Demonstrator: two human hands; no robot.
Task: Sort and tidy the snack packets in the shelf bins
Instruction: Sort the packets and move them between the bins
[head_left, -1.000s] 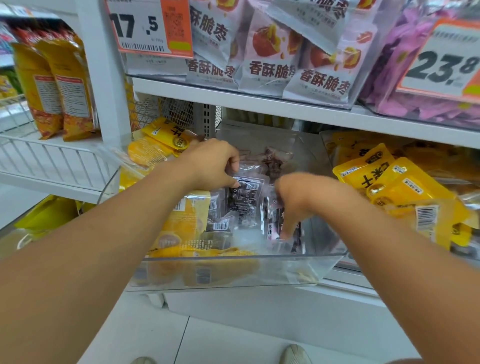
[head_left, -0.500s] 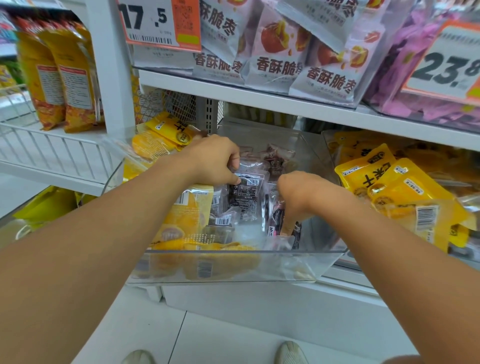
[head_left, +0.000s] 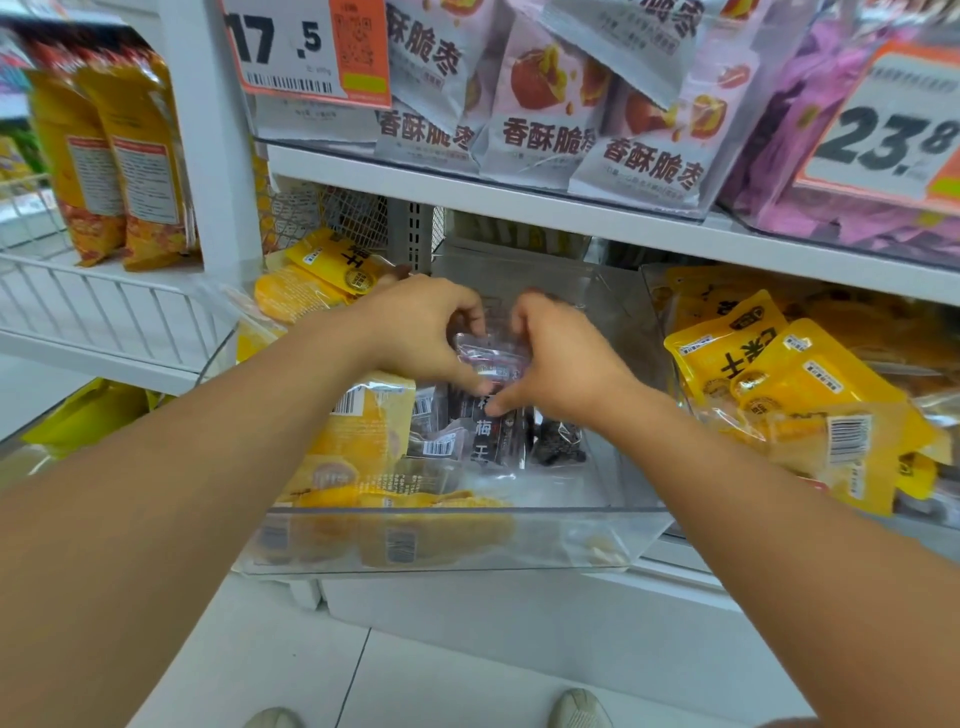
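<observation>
Shelves crowd round the clear bin (head_left: 457, 540); both hands, left hand (head_left: 423, 332) and right hand (head_left: 558, 356), apparently pinch a dark packet (head_left: 491, 358), mid-sort; next it needs standing upright.

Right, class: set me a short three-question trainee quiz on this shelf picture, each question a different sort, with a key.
1. True or false: both hands grip the same clear packet over the clear bin.
2. The price sign at upper left reads: A) 17.5 B) 23.8 C) 12.5
3. Fill in: the packets in the bin to the right are mostly ____ in colour.

Key: 1 true: left hand and right hand both hold it. 2 A. 3 yellow.
</observation>
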